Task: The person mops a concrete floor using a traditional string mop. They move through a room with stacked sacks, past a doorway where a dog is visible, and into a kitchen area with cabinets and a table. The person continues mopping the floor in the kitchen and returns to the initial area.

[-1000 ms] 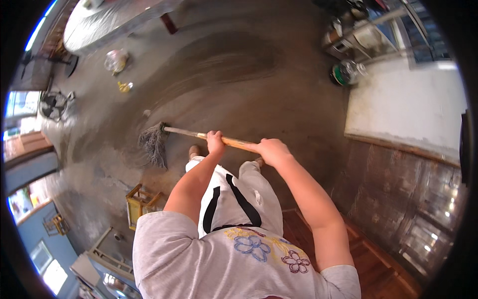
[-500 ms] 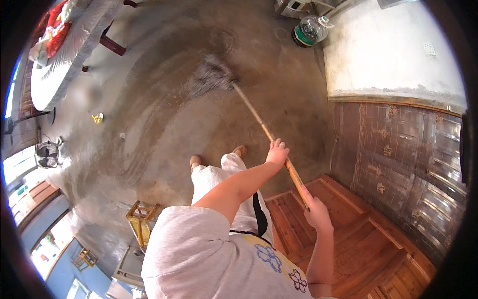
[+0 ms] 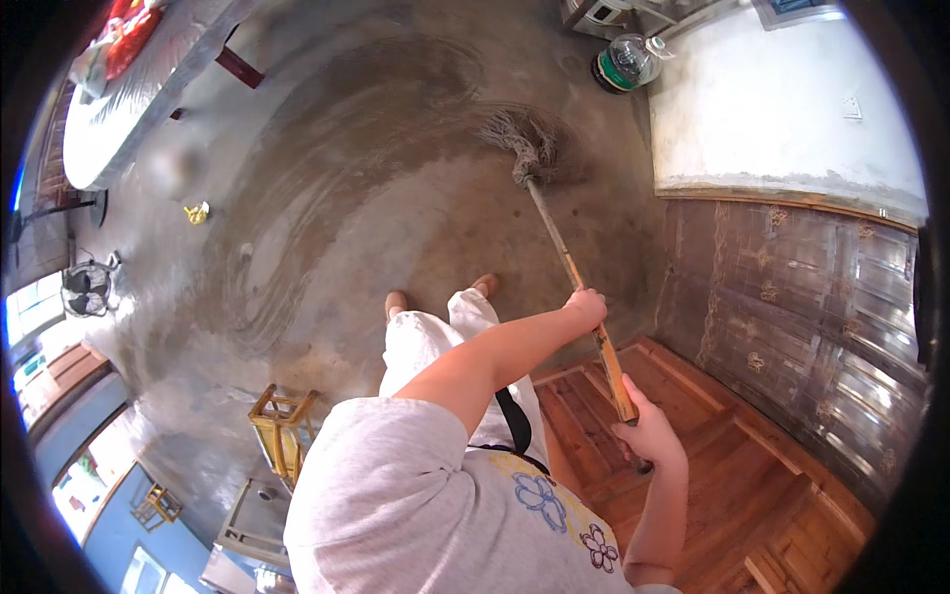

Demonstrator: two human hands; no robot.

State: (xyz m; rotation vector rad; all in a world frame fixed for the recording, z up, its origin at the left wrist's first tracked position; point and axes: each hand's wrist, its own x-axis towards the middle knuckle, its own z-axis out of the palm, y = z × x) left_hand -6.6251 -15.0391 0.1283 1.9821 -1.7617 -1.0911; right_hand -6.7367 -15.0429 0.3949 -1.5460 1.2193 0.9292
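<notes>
A string mop (image 3: 535, 148) with grey strands and a long wooden handle lies with its head on the wet concrete floor (image 3: 396, 208). My left hand (image 3: 588, 308) wraps round the middle of the handle, the arm reaching across my body. Lower down, near the handle's end, my right hand (image 3: 648, 431) grips it too, above the reddish wooden panelling. The handle slants up and left from my right hand to the mop head. Dark, curved wet streaks sweep over the floor left of the mop.
At the far right a big clear bottle (image 3: 629, 63) stands by the white wall (image 3: 752, 119). A covered table (image 3: 129, 119) is at the far left, a fan (image 3: 87, 288) below it. A wooden stool (image 3: 280, 431) stands left of me; a yellow scrap (image 3: 197, 213) lies on the floor.
The mop head has swung to the right across the floor, its strands now trailing to the left. Both my hands have moved rightward with the handle, still gripping it.
</notes>
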